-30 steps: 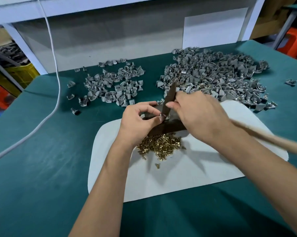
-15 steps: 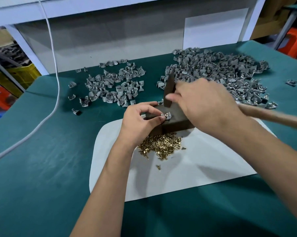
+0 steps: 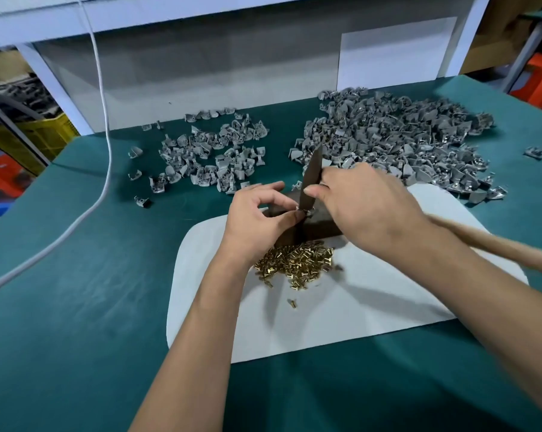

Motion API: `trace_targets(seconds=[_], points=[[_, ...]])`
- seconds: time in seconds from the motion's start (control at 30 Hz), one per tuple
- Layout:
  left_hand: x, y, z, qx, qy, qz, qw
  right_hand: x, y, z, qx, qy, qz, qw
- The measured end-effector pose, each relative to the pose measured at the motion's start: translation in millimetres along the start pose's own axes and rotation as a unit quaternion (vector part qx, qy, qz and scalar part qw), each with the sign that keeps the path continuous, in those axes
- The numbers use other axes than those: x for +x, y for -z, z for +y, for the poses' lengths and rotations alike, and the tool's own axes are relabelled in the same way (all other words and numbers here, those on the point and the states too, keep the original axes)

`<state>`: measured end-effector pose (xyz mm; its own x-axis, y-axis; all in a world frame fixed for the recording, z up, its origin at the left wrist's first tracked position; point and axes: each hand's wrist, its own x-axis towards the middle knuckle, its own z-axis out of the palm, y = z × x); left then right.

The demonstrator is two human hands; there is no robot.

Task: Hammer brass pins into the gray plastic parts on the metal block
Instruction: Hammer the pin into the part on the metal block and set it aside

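The gray part point(image 3: 307, 211) sat on the metal block point(image 3: 321, 221) at the white mat's point(image 3: 372, 307) far edge, pinched by the left hand point(image 3: 257, 219). The right hand point(image 3: 366, 204) gripped the hammer point(image 3: 310, 173), head down on it. Brass pins point(image 3: 294, 263) lay just nearer; open mat beyond.

Head view, down onto table point(image 3: 76, 307)

Pretty tight around the block, open room near the front

Both hands point(image 3: 257, 219) point(image 3: 366, 207) crowd the metal block point(image 3: 322, 221), with the brass pins point(image 3: 294, 263) heaped just in front. Gray part piles point(image 3: 213, 157) point(image 3: 397, 138) block the back, and a white cable point(image 3: 104, 126) trails down the left. The white mat point(image 3: 357, 307) and green cloth point(image 3: 76, 322) nearer the person lie bare.
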<state>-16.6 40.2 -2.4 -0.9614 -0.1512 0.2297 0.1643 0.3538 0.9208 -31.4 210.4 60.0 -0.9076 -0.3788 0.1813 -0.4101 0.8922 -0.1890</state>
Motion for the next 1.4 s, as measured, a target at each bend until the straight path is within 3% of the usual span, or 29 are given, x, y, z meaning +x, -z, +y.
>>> trace_targets(seconds=[0.13, 0.33, 0.47, 0.6, 0.8, 0.9, 1.17, 1.4], points=[[2, 1, -1, 0.014, 0.001, -0.002, 1.0, 0, 9, 4, 0.023, -0.002, 0.094, 0.995], [0, 0, 0, 0.013, 0.009, 0.004, 1.0, 3, 8, 0, -0.02, -0.012, -0.012, 1.0], [1, 0, 1, 0.024, 0.01, 0.005, 1.0, 4, 5, 2, 0.009, -0.009, 0.105, 0.994], [-2, 0, 4, 0.012, 0.009, 0.0, 1.0, 2, -8, 0, -0.01, -0.006, 0.008, 1.0], [-1, 0, 4, 0.046, 0.015, 0.0, 0.999, 3, 5, 30, 0.053, 0.017, 0.006, 0.998], [-1, -1, 3, 0.035, 0.026, -0.005, 0.999, -2, 15, 64, 0.087, -0.02, -0.026, 0.996], [1, -6, -1, -0.009, 0.045, -0.007, 0.999, -17, 5, 105, -0.026, -0.17, -0.043, 0.984], [1, -5, -4, -0.015, 0.045, -0.012, 0.999, -14, -3, 105, -0.009, -0.192, -0.075, 0.979]])
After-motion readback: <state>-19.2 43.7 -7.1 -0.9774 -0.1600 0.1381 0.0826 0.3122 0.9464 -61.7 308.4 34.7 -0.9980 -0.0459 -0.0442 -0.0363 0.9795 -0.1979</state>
